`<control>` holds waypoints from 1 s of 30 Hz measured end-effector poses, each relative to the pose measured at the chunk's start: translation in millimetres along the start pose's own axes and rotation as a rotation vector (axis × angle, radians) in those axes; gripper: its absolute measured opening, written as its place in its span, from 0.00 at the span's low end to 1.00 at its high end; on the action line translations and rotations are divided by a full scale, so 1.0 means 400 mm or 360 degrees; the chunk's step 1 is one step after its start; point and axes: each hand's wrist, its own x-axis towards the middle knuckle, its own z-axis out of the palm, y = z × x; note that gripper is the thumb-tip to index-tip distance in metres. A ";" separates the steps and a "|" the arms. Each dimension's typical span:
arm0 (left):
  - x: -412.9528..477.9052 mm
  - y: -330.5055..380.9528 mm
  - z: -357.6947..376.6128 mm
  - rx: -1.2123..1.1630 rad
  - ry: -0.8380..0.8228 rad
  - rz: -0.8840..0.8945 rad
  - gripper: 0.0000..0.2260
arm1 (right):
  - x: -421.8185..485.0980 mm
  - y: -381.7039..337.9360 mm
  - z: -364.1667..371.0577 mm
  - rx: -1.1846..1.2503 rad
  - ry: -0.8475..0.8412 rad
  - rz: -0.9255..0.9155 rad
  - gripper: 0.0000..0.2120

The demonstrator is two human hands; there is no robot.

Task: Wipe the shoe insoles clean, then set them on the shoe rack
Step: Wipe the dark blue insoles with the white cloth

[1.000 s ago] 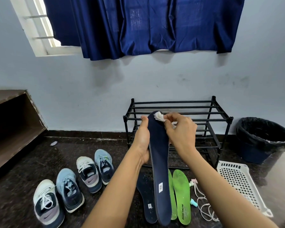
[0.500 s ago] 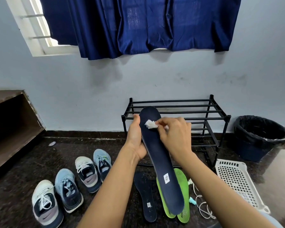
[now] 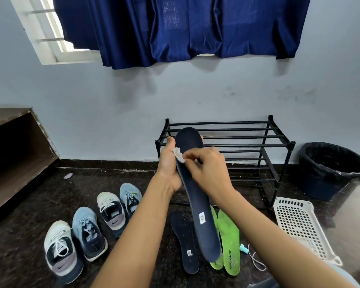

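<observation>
The left hand (image 3: 170, 163) grips a navy insole (image 3: 195, 183); the right hand (image 3: 206, 167) pinches a tissue (image 3: 178, 155) against it. Wiping is underway. Next, probably the rack (image 3: 237, 140).

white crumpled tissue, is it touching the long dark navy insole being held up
Touching. The head view shows the white crumpled tissue, pinched by the right hand, pressed on the long dark navy insole.

Shoe rack (image 3: 237, 138) black metal bars; curtain (image 3: 185, 28) shiny cloth; basket (image 3: 299, 225) white perforated plastic; floor (image 3: 29, 204) dark speckled stone.
</observation>
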 end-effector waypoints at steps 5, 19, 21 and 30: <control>0.001 -0.004 0.007 -0.0080 -0.0085 0.0000 0.35 | 0.021 0.005 -0.022 -0.0153 0.0042 -0.0031 0.08; 0.000 0.014 0.006 -0.0228 -0.0084 -0.0025 0.37 | 0.021 -0.004 0.011 -0.0473 0.0229 -0.0081 0.06; 0.001 0.011 0.004 -0.0222 -0.0022 -0.0019 0.34 | 0.060 0.013 0.008 -0.0533 0.0311 -0.0002 0.05; 0.031 0.087 -0.082 -0.0111 0.0064 0.0033 0.30 | 0.112 -0.010 0.076 -0.0453 0.0337 -0.0059 0.05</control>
